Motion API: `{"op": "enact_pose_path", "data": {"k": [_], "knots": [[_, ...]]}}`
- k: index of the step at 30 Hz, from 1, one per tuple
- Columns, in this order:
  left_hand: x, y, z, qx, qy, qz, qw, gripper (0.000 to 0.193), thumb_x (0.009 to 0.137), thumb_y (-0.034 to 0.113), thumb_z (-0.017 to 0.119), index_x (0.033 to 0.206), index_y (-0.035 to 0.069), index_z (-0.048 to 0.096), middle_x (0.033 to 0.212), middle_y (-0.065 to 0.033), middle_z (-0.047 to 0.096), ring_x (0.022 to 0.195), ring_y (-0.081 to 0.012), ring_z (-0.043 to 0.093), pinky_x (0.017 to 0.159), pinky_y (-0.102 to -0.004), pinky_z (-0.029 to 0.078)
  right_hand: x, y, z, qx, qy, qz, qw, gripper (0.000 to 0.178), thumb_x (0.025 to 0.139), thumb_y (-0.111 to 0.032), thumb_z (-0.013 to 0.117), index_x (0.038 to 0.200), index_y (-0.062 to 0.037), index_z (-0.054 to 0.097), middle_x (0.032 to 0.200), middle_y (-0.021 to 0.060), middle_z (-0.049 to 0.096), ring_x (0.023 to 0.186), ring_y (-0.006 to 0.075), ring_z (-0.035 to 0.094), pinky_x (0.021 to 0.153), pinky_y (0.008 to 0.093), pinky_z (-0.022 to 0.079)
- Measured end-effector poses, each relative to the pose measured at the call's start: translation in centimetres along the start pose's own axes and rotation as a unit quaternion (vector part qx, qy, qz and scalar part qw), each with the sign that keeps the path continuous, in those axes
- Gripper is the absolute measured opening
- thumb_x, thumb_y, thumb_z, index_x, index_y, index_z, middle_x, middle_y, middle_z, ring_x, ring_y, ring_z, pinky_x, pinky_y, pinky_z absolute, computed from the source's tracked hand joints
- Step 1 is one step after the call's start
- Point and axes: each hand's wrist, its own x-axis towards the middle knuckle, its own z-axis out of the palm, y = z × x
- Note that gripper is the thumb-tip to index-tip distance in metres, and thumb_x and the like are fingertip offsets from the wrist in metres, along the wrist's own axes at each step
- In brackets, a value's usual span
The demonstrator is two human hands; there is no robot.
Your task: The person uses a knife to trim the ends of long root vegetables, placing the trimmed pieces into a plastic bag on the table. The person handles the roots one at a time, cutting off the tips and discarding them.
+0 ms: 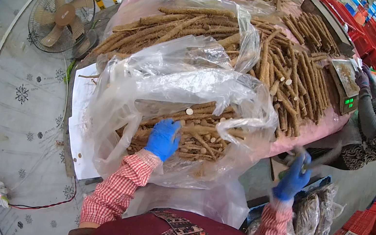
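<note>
Head view shows rough brown, pale-ended roots (203,142) by the left hand (163,139), fingers bent; right hand (293,181) too blurred to tell.

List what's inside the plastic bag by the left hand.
Brown roots, some showing pale cut ends. The left hand hides some; anything beneath the top layer is covered.

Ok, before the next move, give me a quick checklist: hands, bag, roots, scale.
1. Left hand at the cut roots within the plastic bag: ok.
2. Left hand's grip on a root: cannot tell from this angle.
3. Plastic bag open, cut roots visible: ok.
4. Right hand at the bag opening: not ok, it is off to the right.
5. Right hand empty: cannot tell, too blurred.
6. Scale display lit: ok, glowing green.
</note>
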Motion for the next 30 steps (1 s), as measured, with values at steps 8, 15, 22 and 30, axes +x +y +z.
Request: {"op": "enact_pose_path", "data": {"k": [8,15,22,30], "knots": [[2.1,-1.1,0.8,0.007,0.044,-0.012,0.999,0.033,0.081,0.013,0.062,0.113,0.005,0.058,0.102,-0.0187,0.056,0.094,-0.0379,0.055,0.081,-0.0473,0.045,-7.9,7.0,8.5,-0.29,-0.333,-0.236,0.866,0.026,0.086,-0.017,0.067,0.102,0.0019,0.059,0.117,0.0195,0.057,0.107,0.034,0.055,0.095,0.0393,0.042],[-0.6,1.1,-1.3,0.016,-0.04,-0.001,0.999,0.027,0.081,0.014,0.062,0.105,0.002,0.058,0.1,-0.0208,0.058,0.093,-0.0391,0.056,0.081,-0.0474,0.046,3.6,11.2,-0.7,-0.145,0.026,-0.072,0.987,0.014,0.092,-0.011,0.061,0.097,0.0022,0.057,0.088,0.0047,0.056,0.077,0.0148,0.053,0.071,0.0297,0.046],[-0.6,4.9,-12.3,-0.327,0.136,-0.099,0.93,0.032,0.094,0.01,0.053,0.125,0.001,0.052,0.101,-0.0144,0.063,0.09,-0.0203,0.062,0.082,-0.0318,0.048,-0.6,9.2,-0.6,-0.116,-0.188,0.057,0.974,0.023,0.091,-0.014,0.063,0.109,-0.0001,0.063,0.082,-0.0012,0.058,0.07,0.0089,0.052,0.064,0.0233,0.044],[-1.0,6.4,-20.4,-0.61,0.351,-0.049,0.708,0.038,0.098,0.022,0.049,0.128,0.001,0.043,0.096,-0.0084,0.062,0.087,-0.0207,0.061,0.09,-0.0425,0.052,-4.9,0.2,1.0,-0.151,-0.257,0.01,0.954,0.023,0.086,-0.013,0.069,0.105,-0.0005,0.066,0.084,0.0041,0.066,0.074,0.0091,0.058,0.069,0.0254,0.048]]}}
